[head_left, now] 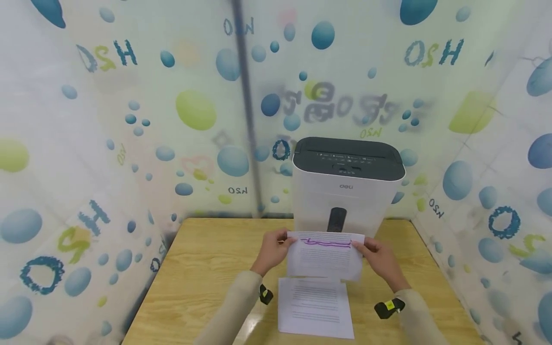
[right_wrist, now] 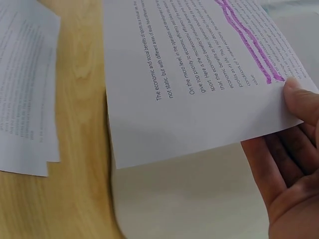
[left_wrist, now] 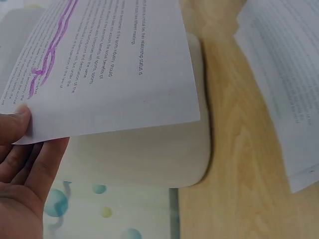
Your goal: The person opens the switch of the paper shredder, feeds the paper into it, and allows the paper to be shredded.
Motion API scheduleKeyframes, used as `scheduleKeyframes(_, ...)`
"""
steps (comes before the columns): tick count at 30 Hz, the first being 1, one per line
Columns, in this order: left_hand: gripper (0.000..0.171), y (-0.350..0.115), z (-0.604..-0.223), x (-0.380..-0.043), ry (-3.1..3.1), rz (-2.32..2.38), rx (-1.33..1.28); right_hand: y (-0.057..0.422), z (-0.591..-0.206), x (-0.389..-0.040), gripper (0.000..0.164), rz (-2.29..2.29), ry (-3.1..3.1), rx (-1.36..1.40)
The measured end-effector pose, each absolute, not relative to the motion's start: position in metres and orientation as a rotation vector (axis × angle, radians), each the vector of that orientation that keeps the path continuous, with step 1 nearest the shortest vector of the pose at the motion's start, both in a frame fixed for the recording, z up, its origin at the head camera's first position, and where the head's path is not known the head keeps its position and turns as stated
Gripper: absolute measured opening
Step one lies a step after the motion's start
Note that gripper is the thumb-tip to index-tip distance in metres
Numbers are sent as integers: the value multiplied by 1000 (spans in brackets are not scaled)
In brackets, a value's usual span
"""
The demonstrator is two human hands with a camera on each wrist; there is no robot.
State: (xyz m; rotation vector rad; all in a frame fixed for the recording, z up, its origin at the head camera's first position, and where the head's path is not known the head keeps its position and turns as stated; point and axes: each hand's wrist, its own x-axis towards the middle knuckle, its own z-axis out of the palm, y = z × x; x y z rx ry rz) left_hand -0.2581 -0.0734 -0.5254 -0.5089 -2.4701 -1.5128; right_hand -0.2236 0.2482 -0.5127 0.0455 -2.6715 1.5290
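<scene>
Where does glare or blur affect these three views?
Head: a glare patch on the table beside the left sleeve, and print too small to read. Left wrist: the lower paper looks soft, the held sheet partly legible. Right wrist: the held sheet reads clearest near its lower edge; the lower paper's print is blurred.

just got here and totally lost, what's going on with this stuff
Someone's left hand and right hand pinch opposite sides of a printed sheet marked with purple lines. The sheet is held in front of a white shredder, not inside it. More printed paper lies on the wooden table, on the side away from the shredder.
</scene>
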Motion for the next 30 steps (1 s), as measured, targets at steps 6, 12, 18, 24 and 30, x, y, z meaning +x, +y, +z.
scheduleKeyframes(6, 7, -73, -503, -269, -2442, -1491, -552, 249, -493, -230, 41, 1521, -2663, 54)
scheduleKeyframes(12, 5, -72, -479, -279, -2390, -1465, -607, 252, -469, -234, 41, 1475, -2621, 92)
scheduleKeyframes(18, 6, -68, -453, -290, -2336, -1416, -660, 254, -442, -238, 45, 1355, -2598, 106)
scheduleKeyframes(24, 8, -64, -425, -300, -2343, -1347, -697, 256, -419, -242, 47, 1285, -2562, 123)
scheduleKeyframes(30, 8, -61, -395, -308, -2315, -1309, -744, 260, -396, -247, 41, 1269, -2487, 148)
